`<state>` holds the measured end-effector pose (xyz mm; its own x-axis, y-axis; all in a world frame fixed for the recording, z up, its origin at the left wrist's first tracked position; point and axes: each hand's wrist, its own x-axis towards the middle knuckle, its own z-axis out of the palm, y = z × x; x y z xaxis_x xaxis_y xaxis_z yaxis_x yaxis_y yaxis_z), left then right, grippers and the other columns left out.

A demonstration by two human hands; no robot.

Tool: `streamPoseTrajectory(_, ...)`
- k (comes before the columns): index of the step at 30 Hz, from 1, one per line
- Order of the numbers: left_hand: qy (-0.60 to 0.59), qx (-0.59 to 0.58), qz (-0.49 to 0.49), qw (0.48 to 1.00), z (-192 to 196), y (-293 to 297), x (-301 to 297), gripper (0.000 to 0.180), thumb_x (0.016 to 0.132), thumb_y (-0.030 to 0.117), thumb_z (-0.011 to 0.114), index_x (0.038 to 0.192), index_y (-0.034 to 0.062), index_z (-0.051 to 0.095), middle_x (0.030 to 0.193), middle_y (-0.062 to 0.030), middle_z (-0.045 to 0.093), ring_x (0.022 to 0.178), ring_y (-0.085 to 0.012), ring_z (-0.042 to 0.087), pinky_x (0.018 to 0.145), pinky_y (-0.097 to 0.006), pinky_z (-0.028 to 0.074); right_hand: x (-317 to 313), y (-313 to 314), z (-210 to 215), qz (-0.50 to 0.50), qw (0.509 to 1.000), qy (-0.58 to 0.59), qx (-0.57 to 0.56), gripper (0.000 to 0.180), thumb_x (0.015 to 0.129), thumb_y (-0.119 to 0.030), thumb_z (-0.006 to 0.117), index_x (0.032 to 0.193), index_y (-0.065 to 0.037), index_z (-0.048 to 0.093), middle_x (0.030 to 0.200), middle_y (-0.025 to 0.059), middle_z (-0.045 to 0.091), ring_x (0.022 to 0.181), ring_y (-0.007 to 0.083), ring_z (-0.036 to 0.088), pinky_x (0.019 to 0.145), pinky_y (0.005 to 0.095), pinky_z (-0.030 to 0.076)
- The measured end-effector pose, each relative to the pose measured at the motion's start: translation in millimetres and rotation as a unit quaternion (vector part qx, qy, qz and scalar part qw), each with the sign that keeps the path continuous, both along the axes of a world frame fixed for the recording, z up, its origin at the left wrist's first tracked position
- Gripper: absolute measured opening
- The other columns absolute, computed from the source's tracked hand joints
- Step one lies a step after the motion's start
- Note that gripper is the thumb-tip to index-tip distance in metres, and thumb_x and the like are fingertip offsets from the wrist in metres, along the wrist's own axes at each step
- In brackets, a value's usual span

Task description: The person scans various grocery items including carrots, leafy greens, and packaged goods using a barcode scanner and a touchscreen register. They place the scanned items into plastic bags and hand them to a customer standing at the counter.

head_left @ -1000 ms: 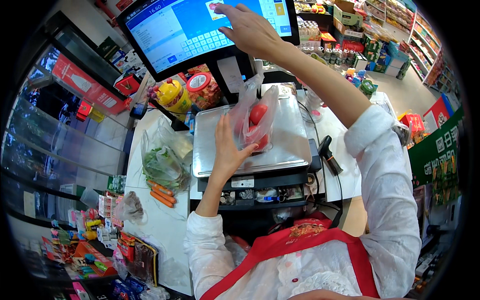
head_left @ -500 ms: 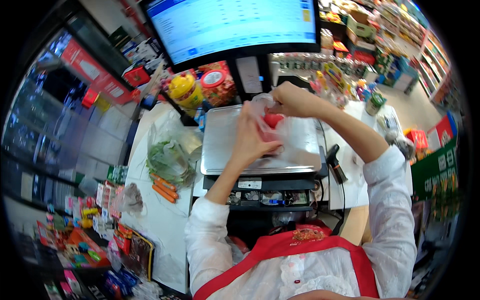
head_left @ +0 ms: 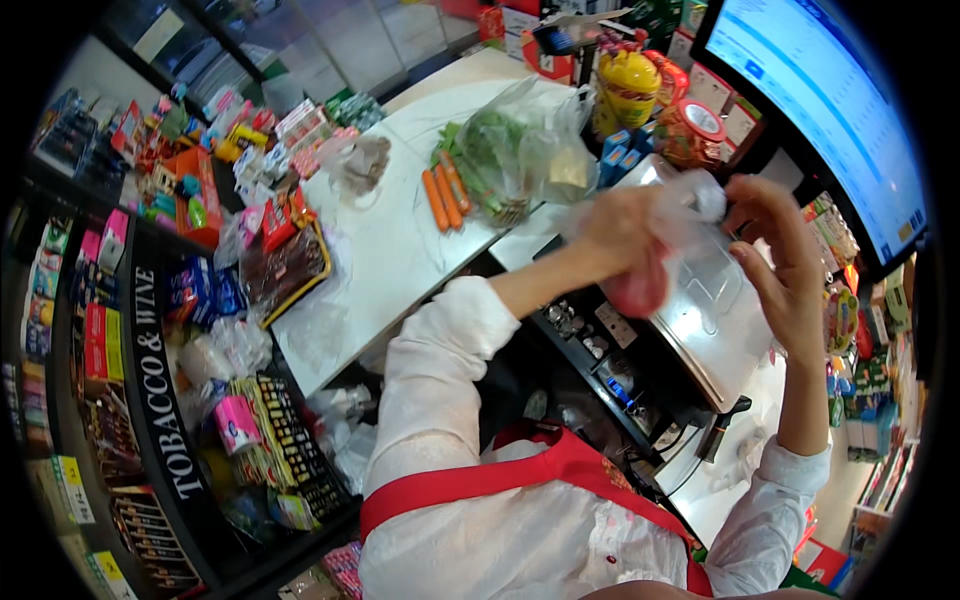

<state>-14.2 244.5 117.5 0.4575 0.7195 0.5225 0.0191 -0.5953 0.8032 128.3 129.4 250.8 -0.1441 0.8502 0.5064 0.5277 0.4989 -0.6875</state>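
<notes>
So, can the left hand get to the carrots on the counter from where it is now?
Probably yes, but not at once: the left hand grips the clear bag of red produce. The carrots lie uncovered beside the greens bag.

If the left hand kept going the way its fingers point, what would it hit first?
The left hand already grips the clear plastic bag with red produce. Straight on lies the right hand holding the same bag; depth is blurred, so that is likely, not certain.
</notes>
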Motion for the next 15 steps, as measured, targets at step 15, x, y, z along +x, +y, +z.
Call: streamPoseTrajectory(15, -0.101, -0.344, 0.571, 0.738, -154, 229, -278, 0.035, 0.088, 0.033, 0.056, 0.094, -0.0011, 0.061, 0.087, -0.0106, 0.063, 0.070, -0.0227, 0.058, 0.059, -0.038, 0.050, 62, -30, -58, -0.127, 0.974, -0.141, -0.125, 0.023, 0.074, 0.001, 0.061, 0.096, -0.002, 0.059, 0.113, 0.0105, 0.056, 0.091, 0.0183, 0.057, 0.071, 0.0264, 0.045)
